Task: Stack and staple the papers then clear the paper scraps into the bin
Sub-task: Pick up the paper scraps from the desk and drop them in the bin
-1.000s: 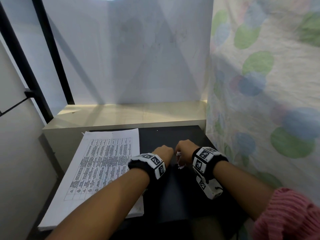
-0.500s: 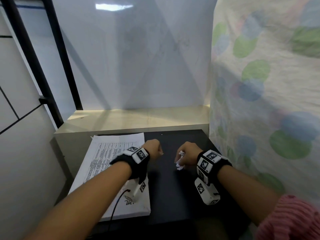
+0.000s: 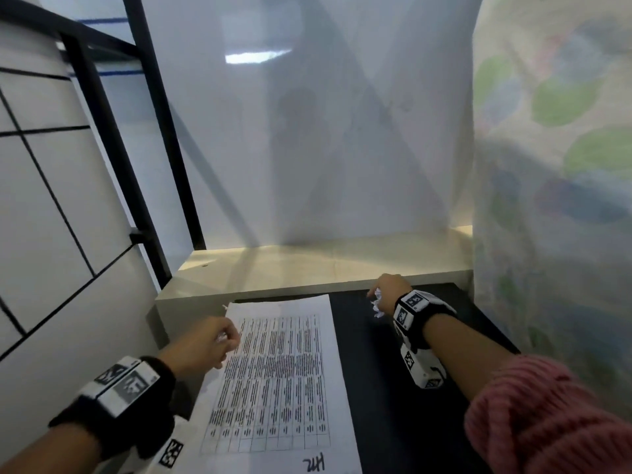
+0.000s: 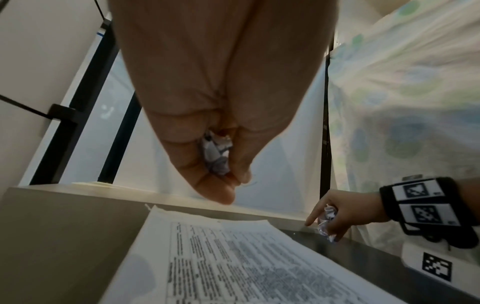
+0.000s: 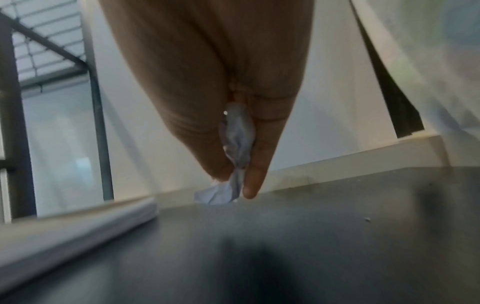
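Observation:
A stack of printed papers (image 3: 284, 381) lies on the black table (image 3: 383, 388), left of centre, also seen as the stack of papers (image 4: 233, 261). My left hand (image 3: 205, 343) hovers over the stack's left edge and grips a crumpled paper scrap (image 4: 217, 152) in its curled fingers. My right hand (image 3: 388, 295) is at the table's far side near the ledge, holding crumpled paper scraps (image 3: 378, 304) that stick out below the fingers. In the right wrist view the scraps (image 5: 236, 144) hang just above the table. No bin or stapler is in view.
A pale ledge (image 3: 325, 265) runs along the table's back under a white wall. A patterned cloth (image 3: 554, 200) hangs at the right edge. A black metal frame (image 3: 113, 131) and white panels stand to the left.
My hands have moved apart: the left went left over the paper stack, the right went forward toward the ledge. The head view has tilted up and left.

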A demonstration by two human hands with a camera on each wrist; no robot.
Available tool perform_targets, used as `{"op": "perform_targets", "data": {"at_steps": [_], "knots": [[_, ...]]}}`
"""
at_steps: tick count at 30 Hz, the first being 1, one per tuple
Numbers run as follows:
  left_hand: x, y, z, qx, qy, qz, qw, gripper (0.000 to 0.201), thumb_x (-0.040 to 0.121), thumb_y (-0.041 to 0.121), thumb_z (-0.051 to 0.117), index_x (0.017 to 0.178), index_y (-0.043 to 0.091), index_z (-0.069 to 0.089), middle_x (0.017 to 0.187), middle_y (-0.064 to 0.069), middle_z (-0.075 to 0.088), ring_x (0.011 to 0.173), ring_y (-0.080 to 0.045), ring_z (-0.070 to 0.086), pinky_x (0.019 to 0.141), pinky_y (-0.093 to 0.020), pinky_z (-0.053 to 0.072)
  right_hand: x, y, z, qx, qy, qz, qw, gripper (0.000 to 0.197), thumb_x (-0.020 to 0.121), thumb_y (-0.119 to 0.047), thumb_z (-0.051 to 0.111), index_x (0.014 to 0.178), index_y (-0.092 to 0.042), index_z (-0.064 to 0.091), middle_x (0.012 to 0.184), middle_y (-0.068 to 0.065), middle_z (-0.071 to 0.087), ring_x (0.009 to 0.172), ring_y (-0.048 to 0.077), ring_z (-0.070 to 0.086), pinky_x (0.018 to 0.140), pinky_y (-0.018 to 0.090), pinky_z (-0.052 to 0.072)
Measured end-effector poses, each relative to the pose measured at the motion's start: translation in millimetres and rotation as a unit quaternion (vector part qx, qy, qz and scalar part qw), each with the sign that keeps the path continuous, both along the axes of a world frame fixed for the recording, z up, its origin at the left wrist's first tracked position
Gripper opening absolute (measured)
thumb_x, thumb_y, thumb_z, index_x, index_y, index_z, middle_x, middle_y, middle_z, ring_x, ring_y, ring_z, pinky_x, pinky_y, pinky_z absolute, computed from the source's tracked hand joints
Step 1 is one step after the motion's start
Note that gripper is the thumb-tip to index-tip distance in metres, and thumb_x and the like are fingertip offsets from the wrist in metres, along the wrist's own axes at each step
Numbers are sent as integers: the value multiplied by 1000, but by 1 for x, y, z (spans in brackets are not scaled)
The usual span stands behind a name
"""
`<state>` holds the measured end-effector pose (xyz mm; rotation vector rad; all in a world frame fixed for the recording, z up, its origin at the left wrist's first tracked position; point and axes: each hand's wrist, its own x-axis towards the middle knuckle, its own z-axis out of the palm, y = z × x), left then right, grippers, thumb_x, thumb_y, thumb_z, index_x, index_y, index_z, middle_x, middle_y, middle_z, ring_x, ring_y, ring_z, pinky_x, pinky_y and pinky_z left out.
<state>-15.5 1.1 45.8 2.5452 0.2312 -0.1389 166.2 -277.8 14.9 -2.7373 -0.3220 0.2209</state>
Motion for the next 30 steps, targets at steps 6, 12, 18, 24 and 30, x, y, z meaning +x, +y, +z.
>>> {"op": "perform_targets", "data": {"at_steps": [6, 12, 18, 24, 30], "knots": [[26, -7, -23, 0, -6, -24, 1000, 24, 94, 11, 51, 72, 19, 53, 66, 4, 53, 56, -10, 53, 60, -24, 47, 33, 13, -18, -49, 20, 17, 998, 33, 91, 0, 52, 121, -6, 62, 127, 14, 62, 115, 29, 61, 97, 31, 49], [42, -25, -36, 6, -2, -62, 998, 22, 95, 20, 51, 73, 25, 53, 62, 3, 57, 52, -7, 54, 58, -25, 45, 50, 11, -18, -92, 14, 30, 995, 32, 84, -2, 61, 115, -6, 68, 122, 10, 67, 110, 26, 64, 75, 21, 43], [50, -30, -37, 12, 6, -64, 998, 23, 95, 21, 50, 73, 26, 52, 65, 3, 58, 54, -7, 57, 59, -25, 45, 49, 9, -21, -93, -13, 42, 995, 27, 81, 0, 61, 103, -10, 74, 109, 10, 72, 89, 21, 67, 72, 19, 43], [64, -40, -30, 12, -2, -60, 998, 20, 95, 18, 50, 76, 23, 53, 66, 4, 57, 55, -6, 57, 58, -22, 45, 42, 23, -20, -130, -29, 46, 990, 25, 91, -3, 51, 109, 2, 67, 111, 17, 69, 86, 25, 63, 78, 29, 48], [64, -49, -29, 1, -1, -63, 998, 15, 95, 16, 50, 81, 18, 54, 68, 9, 51, 55, -9, 57, 56, -21, 42, 29, 33, -24, -206, -36, 56, 976, 31, 93, 3, 38, 116, 7, 58, 122, 21, 60, 111, 34, 60, 91, 35, 48]]}}
